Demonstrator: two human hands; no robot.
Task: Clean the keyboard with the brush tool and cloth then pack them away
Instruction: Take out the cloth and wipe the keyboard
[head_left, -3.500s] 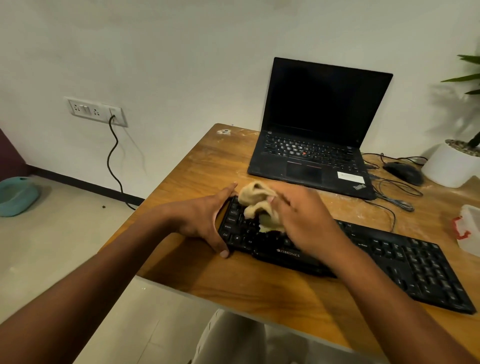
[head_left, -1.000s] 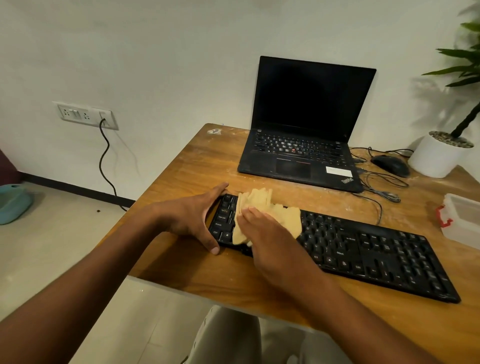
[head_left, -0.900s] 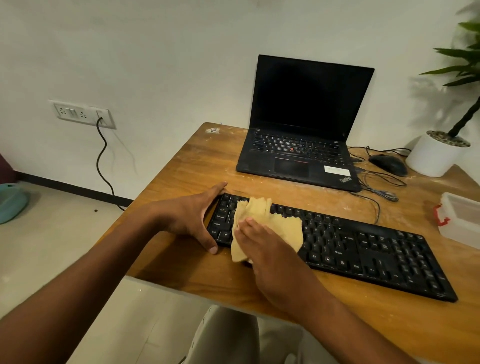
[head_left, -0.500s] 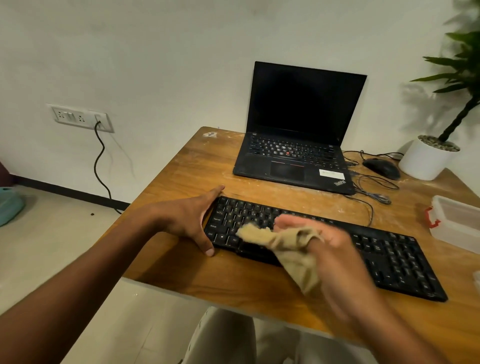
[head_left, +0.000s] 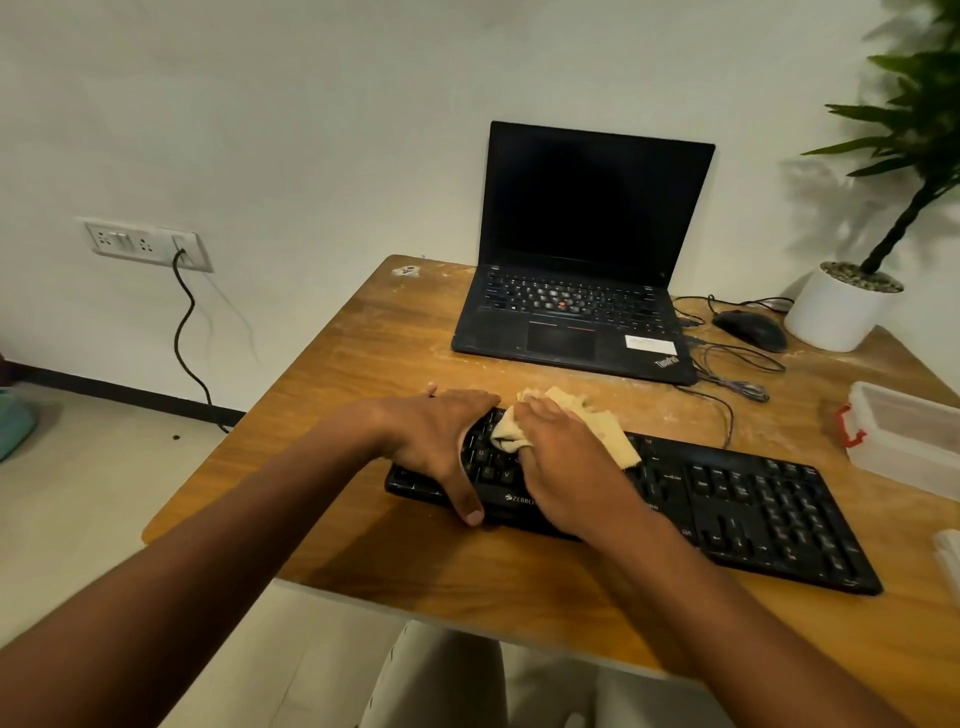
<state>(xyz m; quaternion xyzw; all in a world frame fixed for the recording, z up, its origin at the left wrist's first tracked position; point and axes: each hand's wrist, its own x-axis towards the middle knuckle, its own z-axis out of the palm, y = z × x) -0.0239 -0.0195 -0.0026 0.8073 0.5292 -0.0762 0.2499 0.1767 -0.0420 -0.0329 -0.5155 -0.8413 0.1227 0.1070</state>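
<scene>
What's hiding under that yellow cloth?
The cloth lies on the black keyboard, pressed down by the right hand. Black keys show all around it. The keys right beneath the cloth and hand are covered, so nothing else there can be seen.

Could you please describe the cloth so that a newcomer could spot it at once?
Start at the wooden table and find the black keyboard in front of the laptop. On its left half, the right hand presses a crumpled beige cloth, the only soft, pale thing there.

"ZEBRO…" on keyboard (head_left: 753, 499), "ThinkPad" on laptop (head_left: 571, 332)
</scene>
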